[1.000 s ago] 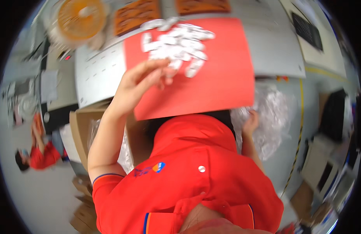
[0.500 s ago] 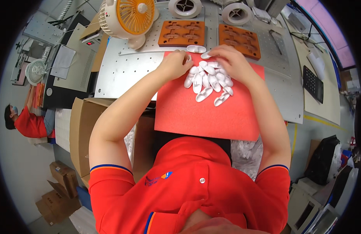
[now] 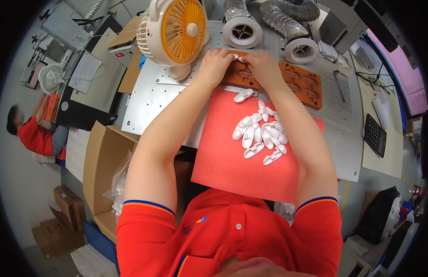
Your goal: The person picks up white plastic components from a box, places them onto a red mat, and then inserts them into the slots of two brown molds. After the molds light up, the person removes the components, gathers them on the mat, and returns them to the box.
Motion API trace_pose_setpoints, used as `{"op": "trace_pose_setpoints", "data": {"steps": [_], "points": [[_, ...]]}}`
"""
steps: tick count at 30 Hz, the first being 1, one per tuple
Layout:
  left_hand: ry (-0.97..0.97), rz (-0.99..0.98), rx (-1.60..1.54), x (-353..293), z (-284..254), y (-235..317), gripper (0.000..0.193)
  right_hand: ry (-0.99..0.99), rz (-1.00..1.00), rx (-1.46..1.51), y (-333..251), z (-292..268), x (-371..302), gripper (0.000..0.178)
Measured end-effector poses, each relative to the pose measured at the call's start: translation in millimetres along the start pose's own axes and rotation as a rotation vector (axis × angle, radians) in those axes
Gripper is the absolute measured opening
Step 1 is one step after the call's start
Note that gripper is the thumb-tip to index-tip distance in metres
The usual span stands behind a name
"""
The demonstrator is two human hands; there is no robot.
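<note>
Orange-brown moulded tray (image 3: 242, 77) flat on metal plate, 12 o'clock; small white plastic piece (image 3: 237, 57) on its far edge, between fingertips.

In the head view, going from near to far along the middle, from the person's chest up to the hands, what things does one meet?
Red mat → heap of white plastic pieces → orange tray under left hand and right hand → grey hose end.

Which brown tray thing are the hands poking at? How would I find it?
Find the orange desk fan on the metal table. Right of its base lies an orange-brown moulded tray, above the red mat. Unlike the bare twin tray farther right, both hands rest on it.
</note>
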State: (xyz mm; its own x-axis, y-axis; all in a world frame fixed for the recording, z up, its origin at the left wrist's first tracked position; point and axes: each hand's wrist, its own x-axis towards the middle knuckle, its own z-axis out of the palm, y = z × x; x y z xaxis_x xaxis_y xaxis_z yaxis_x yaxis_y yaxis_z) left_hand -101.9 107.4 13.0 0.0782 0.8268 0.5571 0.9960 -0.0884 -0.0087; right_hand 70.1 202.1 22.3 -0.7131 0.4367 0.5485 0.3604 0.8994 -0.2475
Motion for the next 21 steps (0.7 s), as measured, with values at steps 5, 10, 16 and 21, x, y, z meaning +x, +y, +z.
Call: {"op": "trace_pose_setpoints", "data": {"steps": [5, 10, 16, 21], "points": [[-0.120, -0.018, 0.111, -12.3, 4.7, 1.1, 0.018, -0.007, -0.065, -0.246, -14.3, 1.6, -22.7, 0.028], [0.047, -0.002, -0.186, -13.7, -27.8, 26.4, 0.018, -0.213, -0.011, 0.141, -25.5, -66.8, -34.8, 0.020], [-0.275, -0.041, -0.400, -46.6, -36.9, 73.0, 0.023, -0.576, 0.302, -0.038, -55.0, -85.8, -66.3, 0.034], [-0.479, -0.128, -0.683, -22.7, -42.6, 67.6, 0.019, -0.365, 0.221, 0.123, -30.9, -80.8, -95.2, 0.025]]}}
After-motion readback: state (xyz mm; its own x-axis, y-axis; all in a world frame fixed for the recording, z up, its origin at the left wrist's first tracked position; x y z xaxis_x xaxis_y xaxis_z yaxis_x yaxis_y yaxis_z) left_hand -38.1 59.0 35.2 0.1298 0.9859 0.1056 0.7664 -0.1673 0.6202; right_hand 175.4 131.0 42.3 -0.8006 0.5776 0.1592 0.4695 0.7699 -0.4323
